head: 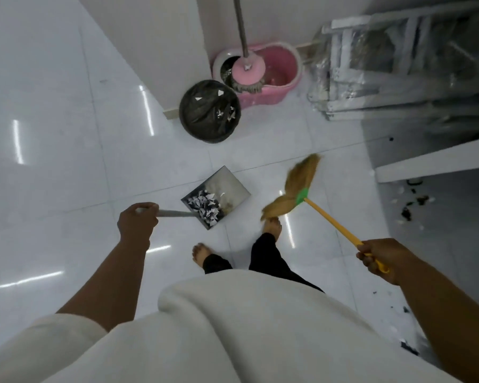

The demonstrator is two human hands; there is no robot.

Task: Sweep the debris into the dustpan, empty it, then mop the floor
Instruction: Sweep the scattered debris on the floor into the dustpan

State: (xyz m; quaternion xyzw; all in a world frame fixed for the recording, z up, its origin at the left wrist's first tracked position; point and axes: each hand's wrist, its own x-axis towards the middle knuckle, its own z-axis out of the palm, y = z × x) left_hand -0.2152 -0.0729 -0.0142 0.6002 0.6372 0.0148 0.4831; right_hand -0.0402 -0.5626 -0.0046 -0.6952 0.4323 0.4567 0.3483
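— What is laid out ahead on the tiled floor (67, 134)?

— A pink mop bucket (282, 78) is seen against the far wall, with the mop (248, 70) stood in it. The black-lined bin (209, 111) is set just in front of it.

— And the tools?

— The broom (296, 189) is held out to the right, its head raised and blurred. Its yellow handle is gripped near the end by the right hand (379, 258), fingers curled round it. The dustpan (230, 186) is carried low in the middle; whether it rests on the tiles cannot be told. Its grey handle (174, 214) is wrapped by the left hand (137, 221), and the long axis is laid from that hand rightward to the pan.

— The debris?

— A heap of torn paper (205, 207) is gathered at the handle end of the pan. More scraps (407, 214) are left on the floor at far right.

— On what is the next move judged to turn?

— The bin is placed ahead of the pan, well apart from it, and the left hand is the nearer one. The pan would need to be carried forward and tipped there.
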